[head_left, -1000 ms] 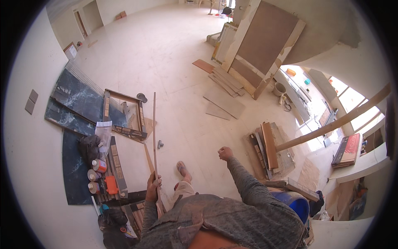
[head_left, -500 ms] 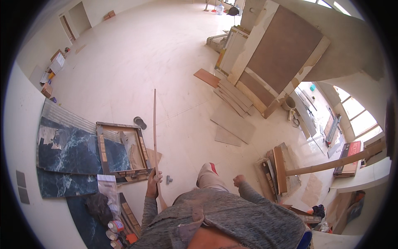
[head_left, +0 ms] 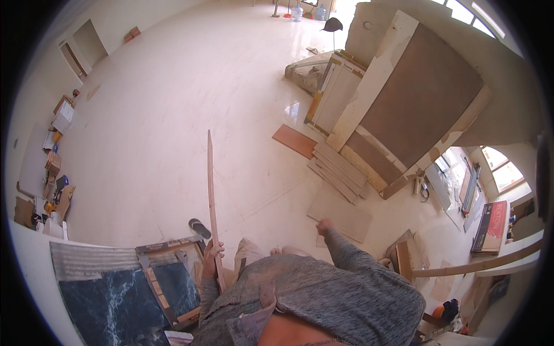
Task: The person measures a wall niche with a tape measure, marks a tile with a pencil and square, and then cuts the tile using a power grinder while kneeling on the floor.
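My left hand (head_left: 213, 254) is wrapped round a long, thin wooden strip (head_left: 212, 196). The strip stands tilted upward in front of me, its far end reaching well over the pale floor, its near end beside my body. My right hand (head_left: 325, 225) is held out to the right with its fingers curled closed, and nothing shows in it. Below it in the view lie flat grey tiles (head_left: 343, 214). Just beyond my left hand a dark slipper (head_left: 199, 228) rests on the floor.
Dark blue marbled slabs (head_left: 109, 300) and a wooden frame (head_left: 156, 288) lie at near left. Ahead right, a large brown panel (head_left: 421, 92) leans near stacked tiles (head_left: 337, 170) and a reddish tile (head_left: 294, 141). A wooden bar (head_left: 479, 264) and a red box (head_left: 490, 228) are at right.
I have moved forward, so the slabs and frame sit lower in the view and the tiles nearer. My right arm has swung forward; my left hand still grips the wooden strip.
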The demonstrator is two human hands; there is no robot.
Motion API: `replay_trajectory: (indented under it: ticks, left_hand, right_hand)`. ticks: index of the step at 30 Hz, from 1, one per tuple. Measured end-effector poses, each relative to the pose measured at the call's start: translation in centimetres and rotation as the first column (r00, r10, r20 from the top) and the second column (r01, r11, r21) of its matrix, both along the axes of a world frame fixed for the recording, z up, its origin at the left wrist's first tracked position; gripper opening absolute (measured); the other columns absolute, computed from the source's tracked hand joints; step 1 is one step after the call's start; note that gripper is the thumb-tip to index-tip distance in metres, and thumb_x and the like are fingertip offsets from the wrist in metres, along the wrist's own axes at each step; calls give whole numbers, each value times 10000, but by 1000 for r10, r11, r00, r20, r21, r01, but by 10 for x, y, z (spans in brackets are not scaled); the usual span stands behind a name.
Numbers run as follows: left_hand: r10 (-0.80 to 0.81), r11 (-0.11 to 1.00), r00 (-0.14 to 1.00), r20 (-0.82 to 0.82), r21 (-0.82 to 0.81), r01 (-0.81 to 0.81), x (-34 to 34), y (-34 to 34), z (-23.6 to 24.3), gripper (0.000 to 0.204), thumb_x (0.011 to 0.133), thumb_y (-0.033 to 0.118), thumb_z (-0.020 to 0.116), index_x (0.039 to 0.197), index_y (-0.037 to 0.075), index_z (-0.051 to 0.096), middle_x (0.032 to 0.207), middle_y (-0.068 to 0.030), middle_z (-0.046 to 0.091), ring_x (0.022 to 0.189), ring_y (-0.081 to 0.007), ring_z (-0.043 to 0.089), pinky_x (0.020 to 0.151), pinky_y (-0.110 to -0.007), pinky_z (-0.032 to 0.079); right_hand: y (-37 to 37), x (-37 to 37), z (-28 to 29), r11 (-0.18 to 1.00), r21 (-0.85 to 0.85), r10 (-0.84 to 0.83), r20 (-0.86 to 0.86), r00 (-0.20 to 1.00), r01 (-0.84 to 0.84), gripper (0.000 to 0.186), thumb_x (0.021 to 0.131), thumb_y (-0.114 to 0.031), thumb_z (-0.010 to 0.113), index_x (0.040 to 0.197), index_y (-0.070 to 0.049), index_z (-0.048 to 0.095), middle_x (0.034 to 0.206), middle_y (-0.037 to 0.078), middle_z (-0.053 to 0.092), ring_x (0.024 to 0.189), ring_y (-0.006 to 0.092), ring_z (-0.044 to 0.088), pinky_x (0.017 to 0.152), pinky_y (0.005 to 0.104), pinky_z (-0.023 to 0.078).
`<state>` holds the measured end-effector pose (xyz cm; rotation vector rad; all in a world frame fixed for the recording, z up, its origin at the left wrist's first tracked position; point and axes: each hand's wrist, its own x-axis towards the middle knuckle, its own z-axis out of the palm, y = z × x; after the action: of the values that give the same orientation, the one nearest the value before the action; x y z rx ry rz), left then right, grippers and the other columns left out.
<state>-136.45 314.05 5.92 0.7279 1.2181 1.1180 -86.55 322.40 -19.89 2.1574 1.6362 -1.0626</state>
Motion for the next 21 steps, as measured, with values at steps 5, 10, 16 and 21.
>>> replay_trajectory:
  ticks: [5,10,16,21]
  left_hand:
    - [-44,999,999,-11,21,44,-30,180,-11,635,835,315,642,1362,-1,482,1023,-25,535,881,-90,538,704,-224,468]
    - [-99,995,988,-117,-36,95,-72,386,-22,687,814,396,646,1346,-8,487,1004,-18,525,873,-97,524,702,-242,457]
    - [-159,983,981,-113,-114,146,-90,613,12,603,817,417,642,1249,10,540,961,-18,531,846,-106,522,685,-248,460]
    - [-219,971,975,-32,-109,214,-87,817,-12,464,840,408,630,1111,38,559,947,-34,554,840,-109,539,678,-250,485]
  right_hand:
    - [287,-92,67,911,326,-130,-351,927,251,233,881,-215,604,951,-7,681,783,114,704,674,214,687,687,362,557]
    - [461,-147,76,893,266,-227,-428,875,362,242,882,-215,615,977,-1,676,768,111,691,681,210,685,664,353,554]
    - [512,-120,23,926,86,-343,-212,915,367,223,882,-223,613,890,-21,706,736,102,702,643,187,679,611,341,553]
    - [532,-51,-55,729,-287,-631,71,773,622,291,940,-283,523,944,-44,691,837,151,706,737,220,677,655,356,541]
